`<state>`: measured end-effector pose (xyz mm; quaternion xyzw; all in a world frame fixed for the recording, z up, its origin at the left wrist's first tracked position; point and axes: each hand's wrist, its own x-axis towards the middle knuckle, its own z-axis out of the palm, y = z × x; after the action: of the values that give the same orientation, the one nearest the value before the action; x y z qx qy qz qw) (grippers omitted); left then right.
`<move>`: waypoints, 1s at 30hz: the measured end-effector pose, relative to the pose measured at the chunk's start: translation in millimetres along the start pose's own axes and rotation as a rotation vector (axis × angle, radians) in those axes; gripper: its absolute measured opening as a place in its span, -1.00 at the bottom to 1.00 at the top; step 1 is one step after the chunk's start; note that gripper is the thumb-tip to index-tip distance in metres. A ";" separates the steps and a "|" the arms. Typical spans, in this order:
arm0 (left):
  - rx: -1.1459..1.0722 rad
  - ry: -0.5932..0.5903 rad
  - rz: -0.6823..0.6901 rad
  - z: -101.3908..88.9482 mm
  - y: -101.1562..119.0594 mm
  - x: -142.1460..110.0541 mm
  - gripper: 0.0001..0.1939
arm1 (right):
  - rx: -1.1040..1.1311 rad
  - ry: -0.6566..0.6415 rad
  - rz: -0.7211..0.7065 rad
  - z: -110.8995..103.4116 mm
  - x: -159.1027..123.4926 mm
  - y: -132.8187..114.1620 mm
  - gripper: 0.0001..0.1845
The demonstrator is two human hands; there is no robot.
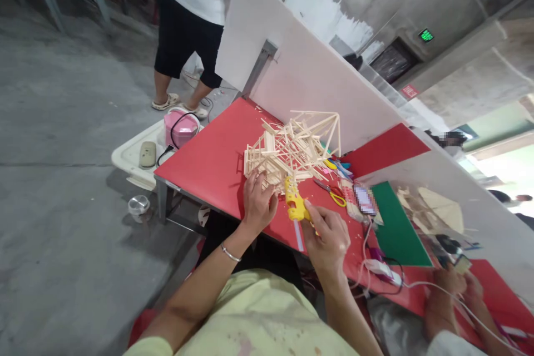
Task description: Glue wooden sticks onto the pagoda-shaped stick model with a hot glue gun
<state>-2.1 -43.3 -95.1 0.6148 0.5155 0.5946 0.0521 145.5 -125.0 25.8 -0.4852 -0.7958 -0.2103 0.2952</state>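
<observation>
My right hand [329,236] is wrapped round the handle of a yellow hot glue gun [295,204]. A pale glue stick [298,235] pokes out of its back end, and the nozzle points at a model of thin wooden sticks [277,147]. My left hand [259,200], a silver bangle on its wrist, grips the model's near edge with bent fingers; the fingertips are partly hidden among the sticks. The model stands on the red tabletop [208,158], its sticks crossing in a dense frame with a taller open part at the back right.
Yellow-handled scissors [337,196], pliers [330,163] and a phone [365,199] lie right of the model. Beyond are a green mat [396,228], a power strip [381,270] with cables, and a co-worker's hands [454,283]. A white partition [308,89] closes the back. Another person stands behind, left.
</observation>
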 end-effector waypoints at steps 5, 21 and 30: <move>-0.015 0.003 0.008 -0.7 0.1 1.0 -0.73 | -0.049 -0.020 -0.033 1.3 -6.4 -4.4 -0.50; 0.001 -0.015 0.018 -4.8 3.1 2.5 -0.72 | -0.111 0.001 -0.020 4.0 -13.1 4.6 -0.53; 0.053 -0.016 0.013 -0.4 3.8 2.8 -0.75 | 0.187 0.117 0.294 -4.5 -27.0 25.0 -0.55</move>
<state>-1.0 -43.3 -90.5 0.6240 0.5266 0.5762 0.0361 178.7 -134.3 12.2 -0.5534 -0.7138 -0.1178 0.4127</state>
